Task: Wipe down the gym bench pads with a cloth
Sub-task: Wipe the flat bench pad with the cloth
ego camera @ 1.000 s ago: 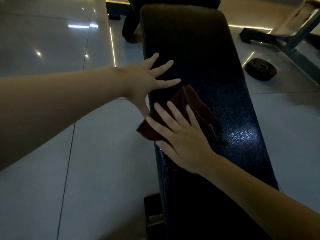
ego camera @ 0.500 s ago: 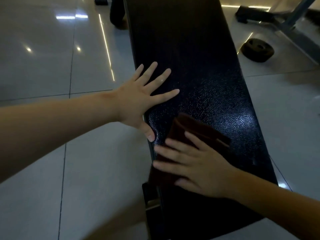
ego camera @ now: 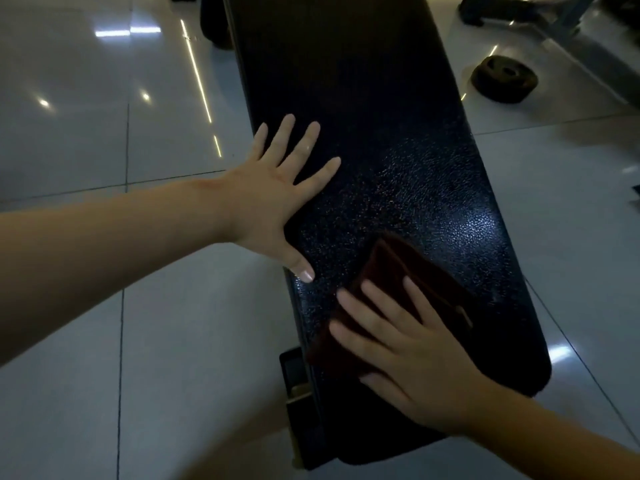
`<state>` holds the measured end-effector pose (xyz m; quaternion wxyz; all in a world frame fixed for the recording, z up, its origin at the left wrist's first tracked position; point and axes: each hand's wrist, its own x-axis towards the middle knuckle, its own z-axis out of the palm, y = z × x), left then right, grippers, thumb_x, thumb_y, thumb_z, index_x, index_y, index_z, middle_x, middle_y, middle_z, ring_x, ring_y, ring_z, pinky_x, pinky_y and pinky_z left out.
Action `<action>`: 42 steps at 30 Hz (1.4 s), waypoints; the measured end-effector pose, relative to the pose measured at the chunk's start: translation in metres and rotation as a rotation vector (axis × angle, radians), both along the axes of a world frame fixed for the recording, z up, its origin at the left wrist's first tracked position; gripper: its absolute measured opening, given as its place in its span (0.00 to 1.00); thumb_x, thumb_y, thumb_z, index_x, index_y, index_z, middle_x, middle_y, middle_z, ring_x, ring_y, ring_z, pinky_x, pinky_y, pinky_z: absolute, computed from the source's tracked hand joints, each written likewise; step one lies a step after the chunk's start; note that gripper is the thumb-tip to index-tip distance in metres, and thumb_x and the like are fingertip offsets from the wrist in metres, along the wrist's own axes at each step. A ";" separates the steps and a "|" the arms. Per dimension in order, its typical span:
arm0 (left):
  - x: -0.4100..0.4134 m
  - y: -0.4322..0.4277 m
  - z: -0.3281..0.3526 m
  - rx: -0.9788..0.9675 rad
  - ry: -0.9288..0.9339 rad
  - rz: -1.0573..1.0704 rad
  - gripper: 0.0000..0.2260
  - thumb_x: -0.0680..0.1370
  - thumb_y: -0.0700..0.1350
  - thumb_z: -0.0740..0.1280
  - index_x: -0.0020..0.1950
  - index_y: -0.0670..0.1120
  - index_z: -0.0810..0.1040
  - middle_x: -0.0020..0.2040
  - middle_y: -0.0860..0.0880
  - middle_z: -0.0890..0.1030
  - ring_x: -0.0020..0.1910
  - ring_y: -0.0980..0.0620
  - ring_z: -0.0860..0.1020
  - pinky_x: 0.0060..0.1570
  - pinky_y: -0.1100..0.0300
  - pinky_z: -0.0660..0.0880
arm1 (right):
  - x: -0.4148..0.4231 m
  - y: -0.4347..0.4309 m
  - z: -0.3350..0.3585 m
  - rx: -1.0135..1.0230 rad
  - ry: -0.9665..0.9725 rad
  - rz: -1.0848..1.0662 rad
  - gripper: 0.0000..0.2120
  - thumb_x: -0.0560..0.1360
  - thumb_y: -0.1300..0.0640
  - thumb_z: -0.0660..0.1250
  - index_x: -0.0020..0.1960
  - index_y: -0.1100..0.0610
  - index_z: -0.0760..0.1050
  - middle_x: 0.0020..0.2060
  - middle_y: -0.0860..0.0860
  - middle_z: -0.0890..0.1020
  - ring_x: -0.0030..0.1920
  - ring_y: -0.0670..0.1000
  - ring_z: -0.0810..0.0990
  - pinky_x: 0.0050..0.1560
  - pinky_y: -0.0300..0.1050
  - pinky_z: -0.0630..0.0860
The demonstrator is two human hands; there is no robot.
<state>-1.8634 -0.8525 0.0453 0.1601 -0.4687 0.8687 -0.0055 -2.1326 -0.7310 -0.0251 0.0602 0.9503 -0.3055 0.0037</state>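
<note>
Bench pad [ego camera: 363,98], black and pebbled, runs from the near edge into the far distance over a glossy tiled floor [ego camera: 156,341]. A dark brown folded cloth [ego camera: 398,268] lies on its near end, pressed flat under the right hand [ego camera: 415,362], whose fingers are straight and spread. The left hand [ego camera: 266,202] rests on the pad's left edge, fingers splayed wide and holding nothing. A weight plate [ego camera: 504,83] lies on the floor at far right.

A dark weight plate [ego camera: 505,84] lies flat on the glossy tiled floor [ego camera: 69,140], near what may be another machine's frame [ego camera: 568,19].
</note>
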 end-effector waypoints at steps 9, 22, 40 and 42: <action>-0.020 0.008 0.000 0.019 -0.080 0.105 0.64 0.52 0.83 0.52 0.67 0.48 0.17 0.70 0.36 0.22 0.69 0.32 0.25 0.70 0.37 0.33 | -0.005 0.009 -0.007 0.002 -0.103 -0.077 0.25 0.82 0.42 0.48 0.78 0.46 0.55 0.78 0.48 0.56 0.78 0.52 0.53 0.74 0.62 0.51; -0.017 0.001 0.006 0.056 -0.010 0.049 0.63 0.48 0.83 0.41 0.73 0.51 0.24 0.72 0.42 0.23 0.71 0.36 0.26 0.69 0.41 0.32 | 0.047 -0.081 0.018 -0.132 -0.229 -0.306 0.26 0.81 0.43 0.50 0.78 0.49 0.56 0.77 0.50 0.58 0.78 0.51 0.54 0.74 0.62 0.51; -0.120 0.019 -0.011 0.033 -0.064 -0.184 0.58 0.60 0.82 0.55 0.74 0.53 0.26 0.72 0.39 0.24 0.69 0.29 0.26 0.68 0.29 0.36 | -0.039 0.019 -0.024 -0.097 -0.354 -0.693 0.26 0.82 0.43 0.46 0.78 0.50 0.54 0.78 0.50 0.56 0.78 0.52 0.52 0.75 0.61 0.50; -0.124 0.014 -0.009 0.042 -0.098 -0.185 0.60 0.59 0.82 0.56 0.73 0.54 0.25 0.72 0.39 0.23 0.69 0.29 0.26 0.68 0.29 0.36 | -0.042 0.030 -0.028 -0.096 -0.392 -0.773 0.27 0.82 0.42 0.45 0.78 0.50 0.53 0.78 0.50 0.56 0.78 0.51 0.51 0.75 0.58 0.47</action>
